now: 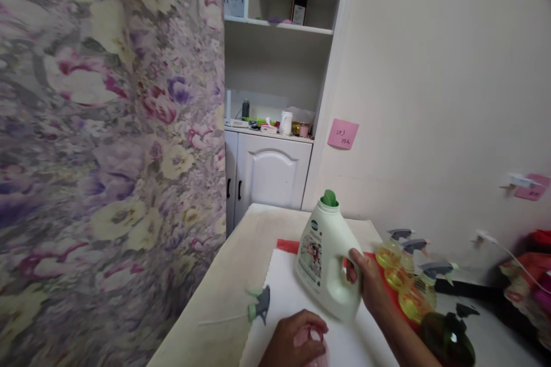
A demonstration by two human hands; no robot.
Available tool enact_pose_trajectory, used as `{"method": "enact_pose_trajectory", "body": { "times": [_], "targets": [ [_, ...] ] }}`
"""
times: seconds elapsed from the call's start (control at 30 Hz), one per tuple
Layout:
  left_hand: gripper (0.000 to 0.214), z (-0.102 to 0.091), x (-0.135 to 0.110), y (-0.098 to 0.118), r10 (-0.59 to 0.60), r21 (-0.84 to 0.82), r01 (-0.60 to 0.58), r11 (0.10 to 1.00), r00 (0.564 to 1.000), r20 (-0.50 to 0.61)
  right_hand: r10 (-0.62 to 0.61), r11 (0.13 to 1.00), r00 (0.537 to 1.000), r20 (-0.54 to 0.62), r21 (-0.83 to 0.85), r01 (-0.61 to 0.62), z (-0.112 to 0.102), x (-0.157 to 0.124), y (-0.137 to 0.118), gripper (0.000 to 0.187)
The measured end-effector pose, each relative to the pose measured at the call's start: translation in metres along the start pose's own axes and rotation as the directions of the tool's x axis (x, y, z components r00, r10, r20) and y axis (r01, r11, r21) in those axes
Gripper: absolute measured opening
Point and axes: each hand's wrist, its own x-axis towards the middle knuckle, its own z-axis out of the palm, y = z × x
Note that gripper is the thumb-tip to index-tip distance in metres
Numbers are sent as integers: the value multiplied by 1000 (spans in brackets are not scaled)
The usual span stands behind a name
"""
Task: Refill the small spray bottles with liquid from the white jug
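My right hand grips the handle of a white detergent jug with a green spout cap, held upright and slightly tilted over a white sheet on the table. My left hand is curled around a small pink object at the bottom edge; I cannot tell what it is. A grey and green spray trigger head with its thin tube lies loose on the sheet's left edge.
Three yellow spray bottles and a dark green bottle stand to the right on a red mat. A floral curtain fills the left. A white cabinet with shelves stands behind; a pink note is on the wall.
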Motion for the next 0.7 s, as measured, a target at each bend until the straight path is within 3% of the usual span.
{"method": "enact_pose_trajectory", "body": {
  "times": [0.27, 0.47, 0.7],
  "targets": [
    [23, 1, -1, 3, 47, 20, -47, 999, 999, -10, 70, 974, 998, 7, -214, -67, -48, -39, -56, 57],
    [20, 0, -3, 8, 67, -25, -68, 997, 998, -10, 157, 874, 984, 81, -475, -101, -83, -78, -76, 59],
    [20, -6, -8, 7, 69, -45, -70, 997, 997, -17, 325, 813, 917, 231, -564, -147, -103, -105, -82, 52]
  ]
}}
